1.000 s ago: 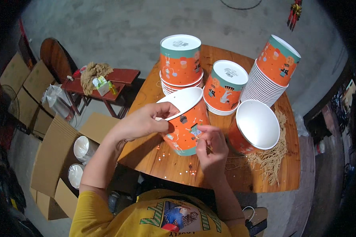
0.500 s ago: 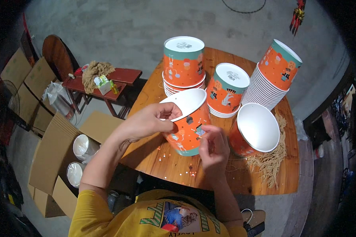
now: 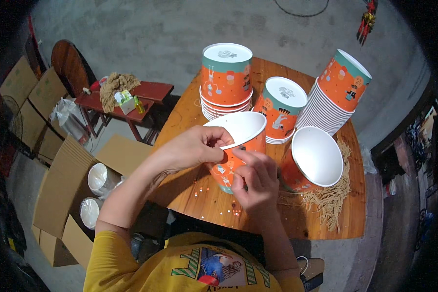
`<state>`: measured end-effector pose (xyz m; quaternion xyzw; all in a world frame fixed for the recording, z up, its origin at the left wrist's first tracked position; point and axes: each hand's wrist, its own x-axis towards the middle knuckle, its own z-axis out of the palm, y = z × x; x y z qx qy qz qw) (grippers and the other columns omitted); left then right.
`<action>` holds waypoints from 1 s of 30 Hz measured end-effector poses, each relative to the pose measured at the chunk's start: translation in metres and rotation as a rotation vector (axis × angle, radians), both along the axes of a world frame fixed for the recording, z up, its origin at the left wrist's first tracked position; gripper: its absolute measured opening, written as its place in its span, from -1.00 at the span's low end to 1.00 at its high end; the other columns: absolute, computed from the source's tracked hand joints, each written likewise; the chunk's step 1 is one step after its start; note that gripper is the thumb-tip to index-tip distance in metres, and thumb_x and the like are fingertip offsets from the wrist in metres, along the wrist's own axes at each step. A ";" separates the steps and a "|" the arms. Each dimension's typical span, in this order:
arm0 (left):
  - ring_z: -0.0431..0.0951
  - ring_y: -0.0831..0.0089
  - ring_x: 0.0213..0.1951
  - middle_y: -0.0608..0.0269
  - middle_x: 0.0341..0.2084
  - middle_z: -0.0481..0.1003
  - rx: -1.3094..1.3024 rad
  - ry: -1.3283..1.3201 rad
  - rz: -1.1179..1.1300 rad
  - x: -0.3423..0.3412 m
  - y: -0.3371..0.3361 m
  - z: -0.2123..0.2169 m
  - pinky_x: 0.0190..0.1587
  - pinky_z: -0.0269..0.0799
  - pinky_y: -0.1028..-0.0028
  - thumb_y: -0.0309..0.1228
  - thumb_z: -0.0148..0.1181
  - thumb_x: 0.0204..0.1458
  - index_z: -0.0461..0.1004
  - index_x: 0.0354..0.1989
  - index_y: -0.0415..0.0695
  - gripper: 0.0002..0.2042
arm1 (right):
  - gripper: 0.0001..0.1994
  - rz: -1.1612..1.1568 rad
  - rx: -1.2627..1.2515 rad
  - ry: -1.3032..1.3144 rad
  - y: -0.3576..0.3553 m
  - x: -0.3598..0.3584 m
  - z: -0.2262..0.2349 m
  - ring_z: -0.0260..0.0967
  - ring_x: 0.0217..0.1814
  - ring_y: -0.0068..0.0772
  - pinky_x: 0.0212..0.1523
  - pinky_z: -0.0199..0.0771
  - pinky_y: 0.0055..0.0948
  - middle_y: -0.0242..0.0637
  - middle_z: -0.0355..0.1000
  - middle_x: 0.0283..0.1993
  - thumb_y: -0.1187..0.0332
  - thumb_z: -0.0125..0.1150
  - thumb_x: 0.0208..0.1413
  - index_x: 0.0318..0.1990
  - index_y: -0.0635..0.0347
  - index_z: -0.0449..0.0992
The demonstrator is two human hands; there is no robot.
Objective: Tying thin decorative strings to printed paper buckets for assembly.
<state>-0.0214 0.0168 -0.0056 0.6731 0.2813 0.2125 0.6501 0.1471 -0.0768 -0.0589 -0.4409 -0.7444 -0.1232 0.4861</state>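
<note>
My left hand [image 3: 207, 146] grips the rim of an orange paper bucket [image 3: 250, 146], with its fingers inside and its thumb outside. This bucket is tilted, its white inside facing up, and a small hole shows near the far rim. Against its outer wall, close to my left thumb, is my right hand [image 3: 255, 180], fingers curled and index finger reaching to the wall. Anything small between the right fingers cannot be made out. To the right a second orange bucket [image 3: 318, 156] leans with its mouth toward me, on a bundle of tan cords [image 3: 332, 202].
Upside-down stacks of orange buckets [image 3: 227, 80] [image 3: 282, 109] [image 3: 328, 102] stand along the back of the wooden table [image 3: 180, 197]. Small white and orange dots lie near its front edge. At left are an open cardboard box [image 3: 65, 190] with wrapped white cups and a red bench [image 3: 153, 91] holding tan cords.
The held bucket and my left hand have shifted slightly right and upward. My right hand has moved left and up along the bucket's wall, toward my left thumb.
</note>
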 end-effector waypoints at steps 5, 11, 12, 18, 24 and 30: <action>0.27 0.74 -0.41 0.52 -0.51 0.28 0.097 0.018 -0.024 0.006 -0.003 0.000 -0.37 0.23 0.66 -0.63 0.07 -0.11 0.38 -0.36 -0.20 -0.87 | -0.78 0.052 -0.052 -0.024 -0.003 0.008 -0.012 0.40 -0.26 -0.17 -0.21 0.44 -0.27 -0.26 0.38 -0.26 0.57 0.24 -0.23 -0.37 0.14 0.38; 0.30 0.70 -0.32 0.48 -0.41 0.30 0.070 0.049 -0.029 0.010 -0.009 0.001 -0.18 0.32 0.62 -0.62 0.10 -0.10 0.34 -0.24 -0.18 -0.79 | -0.77 -0.168 -0.049 0.255 -0.007 0.001 -0.004 0.39 -0.34 -0.17 -0.42 0.45 -0.28 -0.23 0.35 -0.27 0.59 0.25 -0.19 -0.34 0.14 0.37; 0.29 0.70 -0.31 0.47 -0.38 0.30 0.051 0.043 -0.031 0.011 -0.010 0.001 -0.17 0.32 0.62 -0.63 0.09 -0.09 0.33 -0.21 -0.19 -0.76 | -0.77 -0.172 -0.082 0.275 -0.009 0.000 0.000 0.39 -0.33 -0.17 -0.44 0.46 -0.29 -0.22 0.34 -0.25 0.58 0.26 -0.19 -0.34 0.15 0.37; 0.25 0.71 -0.36 0.49 -0.42 0.25 0.057 0.034 -0.059 0.019 -0.014 0.001 -0.29 0.25 0.66 -0.62 0.08 -0.08 0.34 -0.06 -0.18 -0.66 | -0.79 -0.219 -0.069 0.218 -0.006 0.004 -0.004 0.34 -0.43 -0.34 -0.54 0.39 -0.45 -0.23 0.30 -0.21 0.63 0.22 -0.16 -0.35 0.18 0.38; 0.18 0.71 -0.45 0.52 -0.50 0.19 0.130 0.035 -0.060 0.022 -0.020 0.002 -0.40 0.15 0.67 -0.59 0.08 -0.06 0.35 -0.03 -0.18 -0.65 | -0.81 -0.266 -0.048 0.191 -0.004 0.003 -0.001 0.29 -0.49 -0.52 -0.59 0.33 -0.54 -0.27 0.29 -0.20 0.64 0.21 -0.13 -0.35 0.19 0.40; 0.22 0.71 -0.39 0.50 -0.48 0.23 0.170 0.067 -0.085 0.024 -0.019 0.000 -0.36 0.19 0.68 -0.55 0.06 0.00 0.36 -0.05 -0.18 -0.71 | -0.80 -0.303 -0.065 0.129 -0.007 0.006 0.003 0.39 -0.36 -0.29 -0.49 0.45 -0.38 -0.23 0.31 -0.21 0.57 0.23 -0.11 -0.33 0.14 0.37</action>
